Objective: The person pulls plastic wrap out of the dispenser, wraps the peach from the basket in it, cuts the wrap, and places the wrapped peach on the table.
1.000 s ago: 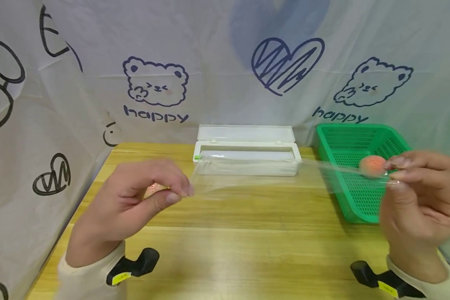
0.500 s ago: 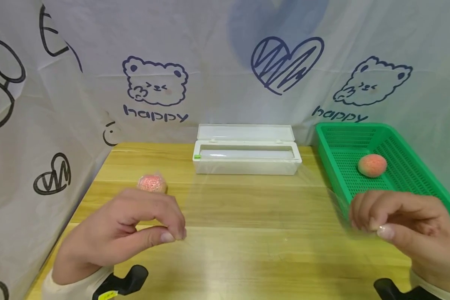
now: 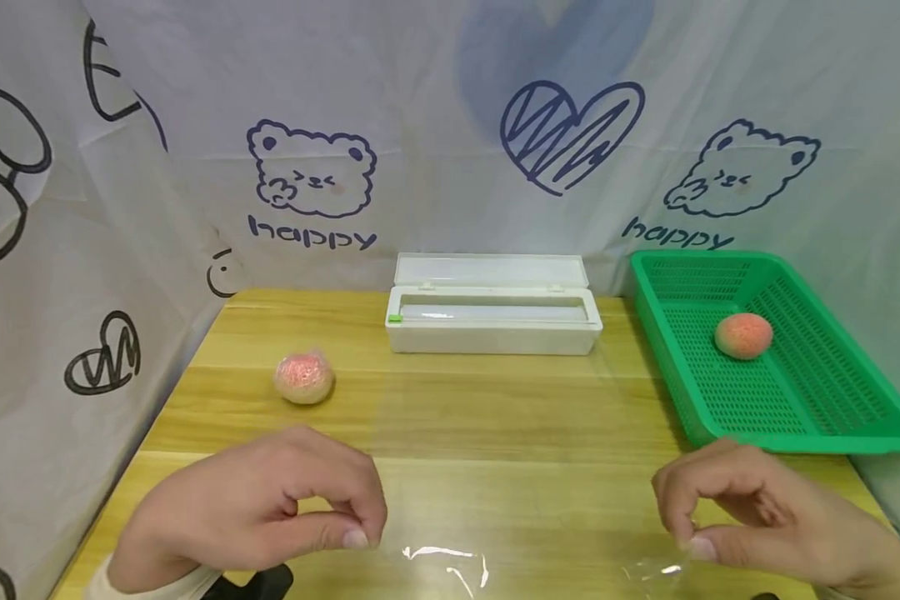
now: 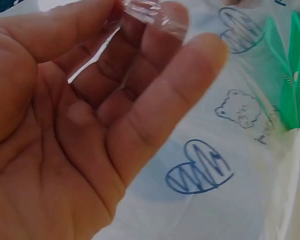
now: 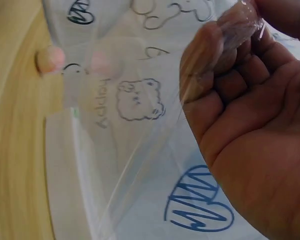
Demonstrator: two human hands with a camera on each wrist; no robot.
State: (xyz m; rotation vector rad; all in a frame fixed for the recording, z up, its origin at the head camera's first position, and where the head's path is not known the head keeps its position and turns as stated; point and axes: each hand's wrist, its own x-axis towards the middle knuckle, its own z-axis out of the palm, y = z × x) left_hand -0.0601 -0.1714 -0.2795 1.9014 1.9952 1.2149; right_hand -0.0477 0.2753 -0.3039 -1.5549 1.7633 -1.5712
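Note:
A clear sheet of cling film (image 3: pixel 438 552) stretches between my two hands low over the front of the wooden table; glints mark its near edge. My left hand (image 3: pixel 270 504) pinches one corner between thumb and fingers. At the other corner, my right hand (image 3: pixel 765 512) pinches the film the same way. Bunched film (image 4: pixel 145 11) shows at the left fingertips in the left wrist view. In the right wrist view, crumpled film (image 5: pixel 237 30) lies against the right fingers. Whether the sheet touches the table is hard to tell.
Behind the sheet stands a white cling film dispenser (image 3: pixel 493 340), lid raised. A peach (image 3: pixel 304 379) that looks wrapped in film sits at the left on the table (image 3: pixel 225 358). Another peach (image 3: pixel 744 336) lies in the green basket (image 3: pixel 720 442) at right. A drawn-on cloth hangs behind.
Both hands have come down and toward me with the film, which has gone from a taut strip by the dispenser to a spread sheet. The right hand has also moved left, away from the basket.

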